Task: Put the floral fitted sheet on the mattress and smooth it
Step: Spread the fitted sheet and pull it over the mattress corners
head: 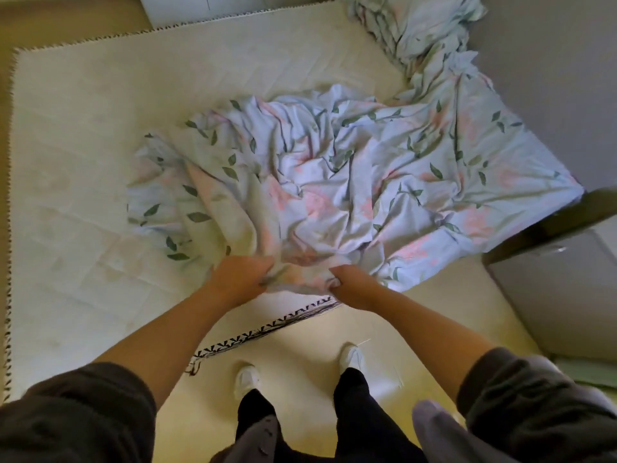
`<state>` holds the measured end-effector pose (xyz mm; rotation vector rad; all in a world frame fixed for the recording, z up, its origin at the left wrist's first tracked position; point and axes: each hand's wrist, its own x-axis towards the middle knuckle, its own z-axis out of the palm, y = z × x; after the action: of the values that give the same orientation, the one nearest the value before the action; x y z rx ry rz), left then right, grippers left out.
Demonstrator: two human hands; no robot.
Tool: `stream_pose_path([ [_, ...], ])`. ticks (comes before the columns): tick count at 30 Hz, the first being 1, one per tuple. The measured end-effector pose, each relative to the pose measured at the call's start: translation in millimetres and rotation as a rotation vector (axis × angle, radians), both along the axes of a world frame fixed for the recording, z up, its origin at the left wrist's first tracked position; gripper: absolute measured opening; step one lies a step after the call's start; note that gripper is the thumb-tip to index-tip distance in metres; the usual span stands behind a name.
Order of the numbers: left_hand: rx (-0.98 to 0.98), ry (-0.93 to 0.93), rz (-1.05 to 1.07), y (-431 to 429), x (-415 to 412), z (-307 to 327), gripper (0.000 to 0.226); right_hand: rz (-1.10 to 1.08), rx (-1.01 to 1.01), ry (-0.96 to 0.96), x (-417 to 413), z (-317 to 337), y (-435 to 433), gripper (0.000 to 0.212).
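Note:
The floral fitted sheet [334,175], pale blue with pink flowers and green leaves, lies crumpled over the middle and right side of the cream mattress [83,145]. Its right part drapes over the mattress's right edge. My left hand [238,279] and my right hand [350,285] both grip a bunched edge of the sheet at the near side of the mattress, a short way apart. The left half of the mattress is bare, with black zigzag stitching along its border.
A second heap of matching floral bedding [420,28] lies at the far right corner. A grey wall runs along the right. A dark-topped cabinet [551,262] stands at the near right. My feet in white shoes [350,357] stand on the cream floor.

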<state>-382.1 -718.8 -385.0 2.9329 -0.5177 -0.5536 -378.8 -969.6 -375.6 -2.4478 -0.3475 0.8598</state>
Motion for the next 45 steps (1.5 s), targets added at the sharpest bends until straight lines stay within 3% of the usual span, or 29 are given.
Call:
stream_pose_path([
  [2, 0.163, -0.143, 0.106, 50.2, 7.3, 0.2, 0.016, -0.072, -0.059, 0.001, -11.0, 3.5, 10.9, 0.023],
  [3, 0.132, -0.176, 0.236, 66.6, 11.2, 0.3, 0.014, -0.095, -0.082, 0.011, -14.5, 4.9, 10.5, 0.021],
  [5, -0.186, -0.100, 0.494, 81.4, 14.1, 4.0, 0.011, -0.122, -0.128, 0.019, -24.4, 9.7, 19.8, 0.025],
  [6, -0.352, -0.019, 0.519, 77.5, 13.3, 5.2, 0.014, -0.135, -0.115, 0.013, -28.8, 12.7, 27.2, 0.031],
  [8, -0.474, 0.137, 0.311, 69.0, -0.1, 7.4, 0.023, -0.136, -0.047, 0.025, -41.0, 19.3, 54.7, 0.042],
  [9, -0.465, 0.193, 0.173, 67.2, -9.8, 8.0, 0.027, -0.107, -0.026, 0.045, -45.9, 21.8, 68.7, 0.037],
  [11, -0.333, 0.247, 0.019, 80.7, -19.2, 7.3, 0.039, -0.039, -0.066, 0.067, -51.5, 18.4, 87.4, 0.011],
  [13, -0.055, 0.217, -0.051, 111.3, -16.7, -1.4, 0.049, -0.087, -0.137, 0.053, -50.6, 16.4, 83.1, 0.034],
  [14, 0.081, 0.191, -0.032, 128.8, -18.1, -5.9, 0.045, -0.123, -0.150, 0.044, -51.4, 16.0, 78.2, 0.036],
  [16, 0.180, 0.089, 0.148, 154.2, -22.9, -9.4, 0.027, -0.138, -0.134, 0.043, -54.1, 19.0, 70.3, 0.015],
  [17, 0.094, 0.063, 0.313, 161.2, -25.4, -8.6, 0.023, -0.117, -0.137, 0.049, -54.9, 21.6, 71.5, 0.015],
  [20, -0.451, 0.167, 0.704, 144.8, -24.5, 3.6, 0.029, 0.033, -0.190, 0.104, -58.7, 23.1, 93.3, 0.069],
  [22, -0.709, 0.312, 0.603, 117.1, -28.7, 23.3, 0.043, 0.085, -0.150, 0.100, -61.3, 21.9, 113.1, 0.080],
  [23, -0.746, 0.371, 0.489, 103.6, -35.9, 30.8, 0.047, 0.103, -0.131, 0.080, -62.5, 22.1, 120.2, 0.072],
  [25, -0.659, 0.404, 0.277, 89.8, -48.6, 35.9, 0.042, 0.163, -0.113, 0.024, -62.9, 23.7, 129.1, 0.041],
  [27, -0.362, 0.282, 0.139, 99.7, -52.1, 34.1, 0.017, 0.155, -0.065, 0.016, -63.2, 27.4, 129.2, 0.014],
  [29, -0.094, 0.156, 0.193, 124.6, -48.2, 25.6, 0.014, 0.064, -0.019, 0.031, -60.3, 34.7, 122.8, 0.011],
  [31, -0.300, 0.129, 0.552, 144.9, -44.3, 20.0, 0.011, -0.010, 0.020, 0.007, -55.9, 38.5, 112.9, 0.017],
  [33, -0.554, 0.095, 0.863, 141.6, -38.9, 15.6, 0.030, -0.009, 0.060, -0.008, -53.7, 41.3, 108.6, 0.024],
  [35, -0.728, 0.054, 0.874, 119.5, -39.0, 19.0, 0.036, 0.006, 0.101, 0.052, -53.4, 46.4, 110.4, 0.040],
  [36, -0.767, 0.037, 0.750, 108.3, -41.7, 21.9, 0.032, 0.030, 0.084, 0.079, -53.6, 49.4, 112.1, 0.049],
  [37, -0.712, 0.041, 0.555, 102.8, -44.9, 23.4, 0.028, 0.081, 0.029, 0.065, -53.5, 49.4, 112.7, 0.053],
  [39, -0.306, 0.111, 0.172, 112.4, -47.5, 26.2, 0.036, 0.179, -0.137, -0.033, -51.1, 47.5, 109.2, 0.037],
  [40, -0.110, 0.095, 0.114, 128.3, -44.7, 21.9, 0.035, 0.160, -0.197, -0.053, -50.5, 47.5, 105.5, 0.031],
  [42, -0.022, 0.035, 0.301, 162.5, -36.8, 17.6, 0.027, 0.038, -0.194, -0.055, -49.2, 50.8, 99.4, 0.038],
  [44, -0.261, -0.003, 0.630, 175.3, -28.7, 15.8, 0.024, -0.062, -0.103, -0.065, -48.8, 51.8, 104.3, 0.044],
  [45, -0.392, 0.000, 0.669, 167.2, -26.4, 20.5, 0.023, -0.094, -0.051, -0.073, -48.8, 52.1, 113.9, 0.038],
])
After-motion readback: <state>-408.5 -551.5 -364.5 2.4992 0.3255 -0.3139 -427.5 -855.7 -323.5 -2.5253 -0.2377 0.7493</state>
